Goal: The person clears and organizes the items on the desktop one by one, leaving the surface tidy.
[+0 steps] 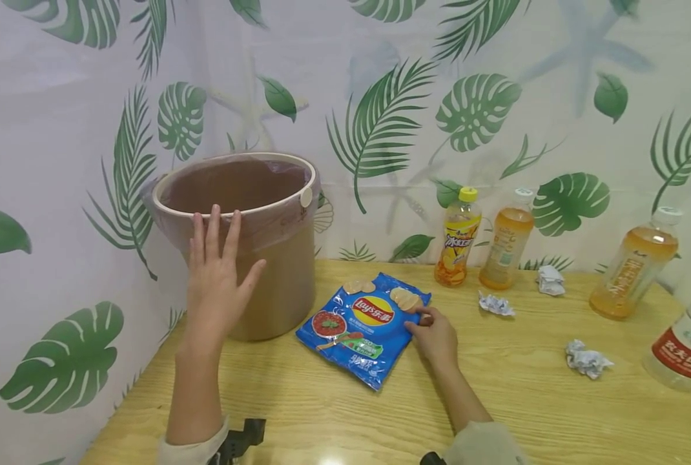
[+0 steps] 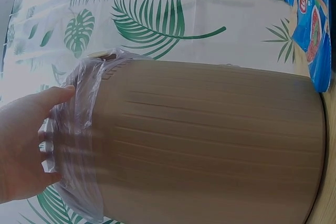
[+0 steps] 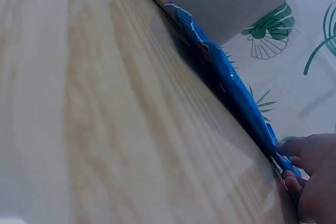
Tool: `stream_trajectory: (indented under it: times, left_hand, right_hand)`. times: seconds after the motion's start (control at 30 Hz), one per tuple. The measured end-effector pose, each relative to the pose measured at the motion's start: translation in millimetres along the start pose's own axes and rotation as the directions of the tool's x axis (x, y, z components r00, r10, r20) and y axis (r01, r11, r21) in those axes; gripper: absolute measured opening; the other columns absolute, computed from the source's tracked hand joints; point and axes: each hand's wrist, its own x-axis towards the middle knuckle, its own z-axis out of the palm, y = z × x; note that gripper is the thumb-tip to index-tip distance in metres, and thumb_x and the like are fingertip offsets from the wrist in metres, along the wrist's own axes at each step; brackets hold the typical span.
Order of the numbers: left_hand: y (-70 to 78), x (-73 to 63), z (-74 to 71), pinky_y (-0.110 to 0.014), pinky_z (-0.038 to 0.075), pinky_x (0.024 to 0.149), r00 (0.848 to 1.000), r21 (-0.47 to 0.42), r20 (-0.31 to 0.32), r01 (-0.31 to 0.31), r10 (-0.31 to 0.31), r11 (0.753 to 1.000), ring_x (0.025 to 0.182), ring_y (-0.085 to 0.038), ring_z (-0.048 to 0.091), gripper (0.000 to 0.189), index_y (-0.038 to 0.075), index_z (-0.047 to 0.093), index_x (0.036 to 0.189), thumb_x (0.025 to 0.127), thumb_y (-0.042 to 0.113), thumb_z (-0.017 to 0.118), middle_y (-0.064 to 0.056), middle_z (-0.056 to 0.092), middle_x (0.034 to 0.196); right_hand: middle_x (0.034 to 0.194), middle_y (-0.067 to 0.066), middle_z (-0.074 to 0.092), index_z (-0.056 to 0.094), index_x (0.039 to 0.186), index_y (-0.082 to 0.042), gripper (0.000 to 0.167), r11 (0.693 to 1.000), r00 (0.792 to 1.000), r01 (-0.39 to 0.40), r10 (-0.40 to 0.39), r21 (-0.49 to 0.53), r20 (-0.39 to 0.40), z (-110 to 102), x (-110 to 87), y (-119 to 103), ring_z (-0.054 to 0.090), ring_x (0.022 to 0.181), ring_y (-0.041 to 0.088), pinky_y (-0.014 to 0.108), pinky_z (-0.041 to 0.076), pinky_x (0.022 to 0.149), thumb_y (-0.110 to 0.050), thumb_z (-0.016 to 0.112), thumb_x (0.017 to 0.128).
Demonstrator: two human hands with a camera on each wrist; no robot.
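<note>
A brown trash bin (image 1: 276,284) with a thin plastic liner (image 2: 76,145) folded over its pale rim stands at the left. My left hand (image 1: 214,284) is raised at its near side, fingers spread and straight, fingertips right at the rim. In front of the bin, a blue Lay's potato chip bag (image 1: 357,329) lies on the table. My right hand (image 1: 435,332) pinches the bag's right edge between thumb and fingers, as the right wrist view also shows from the side at the blue bag (image 3: 231,85).
Two iced tea bottles (image 1: 458,242) stand by the wall, with another orange-liquid bottle (image 1: 633,274) farther right. A red-labelled water bottle (image 1: 685,345) is at the right edge. Crumpled paper balls (image 1: 586,360) lie between them on the wooden table (image 1: 520,381). Leaf-printed sheeting (image 1: 380,39) covers the walls.
</note>
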Motion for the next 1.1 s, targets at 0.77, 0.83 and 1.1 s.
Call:
stream_trajectory:
  times: [0.77, 0.83, 1.1]
  left_hand:
    - [0.4, 0.1, -0.1, -0.044, 0.001, 0.108, 1.000, 0.004, 0.006, 0.002, -0.002, 1.000, 0.136, -0.025, -0.015, 0.077, 0.013, 0.012, 0.148, 0.090, 0.032, 0.058, -0.004, -0.010, 0.152]
    - [0.5, 0.1, 0.1, -0.044, 0.001, 0.108, 1.000, 0.002, 0.007, 0.003, -0.003, 1.000, 0.136, -0.024, -0.015, 0.077, 0.013, 0.012, 0.148, 0.090, 0.031, 0.059, -0.004, -0.009, 0.152]
    - [1.2, -0.5, -0.4, -0.045, 0.001, 0.108, 1.000, -0.010, 0.007, 0.005, -0.005, 1.000, 0.135, -0.023, -0.017, 0.077, 0.014, 0.011, 0.148, 0.090, 0.030, 0.059, -0.004, -0.010, 0.152]
  right_hand:
    - [0.118, 0.016, 0.051, 0.060, 0.120, -0.008, 0.030, 0.967, 0.993, -0.083, 0.059, 0.241, 0.105, -3, 8.5, 3, 0.052, 0.066, 0.018, 0.022, 0.045, 0.054, -0.010, 0.047, 0.093]
    - [0.122, 0.017, 0.048, 0.057, 0.125, -0.008, 0.033, 0.951, 0.987, -0.110, 0.070, 0.289, 0.145, -6, 9.3, 3, 0.051, 0.061, 0.016, 0.021, 0.045, 0.052, -0.008, 0.046, 0.093]
    - [0.141, 0.016, 0.033, 0.045, 0.137, -0.014, 0.053, 0.900, 0.964, -0.140, 0.030, 0.412, 0.263, -11, 12.0, 3, 0.062, 0.070, 0.020, 0.027, 0.053, 0.060, -0.001, 0.052, 0.086]
